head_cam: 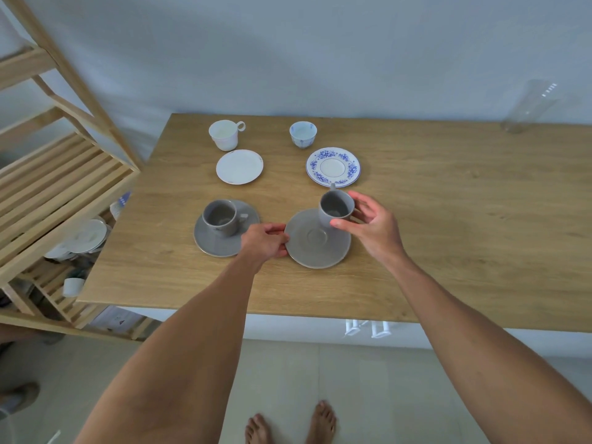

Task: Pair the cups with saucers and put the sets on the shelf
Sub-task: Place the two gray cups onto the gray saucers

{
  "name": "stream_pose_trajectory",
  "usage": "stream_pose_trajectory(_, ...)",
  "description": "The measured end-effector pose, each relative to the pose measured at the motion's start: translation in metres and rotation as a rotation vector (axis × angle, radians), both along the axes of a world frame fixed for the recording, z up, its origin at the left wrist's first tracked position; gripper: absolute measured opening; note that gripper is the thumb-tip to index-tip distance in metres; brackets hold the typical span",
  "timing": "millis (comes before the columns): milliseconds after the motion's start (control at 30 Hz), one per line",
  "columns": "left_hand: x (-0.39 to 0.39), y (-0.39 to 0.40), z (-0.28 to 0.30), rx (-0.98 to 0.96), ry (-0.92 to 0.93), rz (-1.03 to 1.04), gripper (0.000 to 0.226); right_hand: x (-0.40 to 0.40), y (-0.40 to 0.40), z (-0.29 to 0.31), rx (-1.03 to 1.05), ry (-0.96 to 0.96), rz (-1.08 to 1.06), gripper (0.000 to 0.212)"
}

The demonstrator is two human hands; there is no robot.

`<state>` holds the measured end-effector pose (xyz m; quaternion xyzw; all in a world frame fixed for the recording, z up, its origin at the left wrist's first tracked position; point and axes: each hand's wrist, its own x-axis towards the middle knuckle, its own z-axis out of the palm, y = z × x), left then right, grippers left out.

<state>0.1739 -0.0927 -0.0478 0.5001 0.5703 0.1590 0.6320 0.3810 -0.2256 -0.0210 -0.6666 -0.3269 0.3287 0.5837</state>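
My right hand (pixel 368 224) grips a grey cup (pixel 334 208) and holds it tilted over the far edge of a grey saucer (pixel 315 248). My left hand (pixel 264 241) pinches that saucer's left rim. To the left, a second grey cup (pixel 221 216) stands on its own grey saucer (pixel 211 243). Farther back are a white cup (pixel 224 134) with a white saucer (pixel 239 166) in front of it, and a blue-patterned cup (pixel 302 133) behind a blue floral saucer (pixel 333 167).
All of this sits on a wooden table (pixel 448 219). A wooden slatted shelf (pixel 54 174) stands at the left, with plates and cups on its lower levels. A clear glass vase (pixel 528 107) stands at the table's far right corner. My bare feet are on the floor below.
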Motion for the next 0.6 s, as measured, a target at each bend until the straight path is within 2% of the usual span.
stream_pose_trajectory(100,0.0,-0.002,0.002,0.004,-0.003,0.003,0.029,-0.014,-0.004,-0.007,-0.025,0.008,0.039,0.079)
stream_pose_trajectory(600,-0.002,-0.009,0.007,-0.009,-0.025,0.027,0.028,-0.049,-0.014,-0.011,-0.009,-0.036,0.021,0.071)
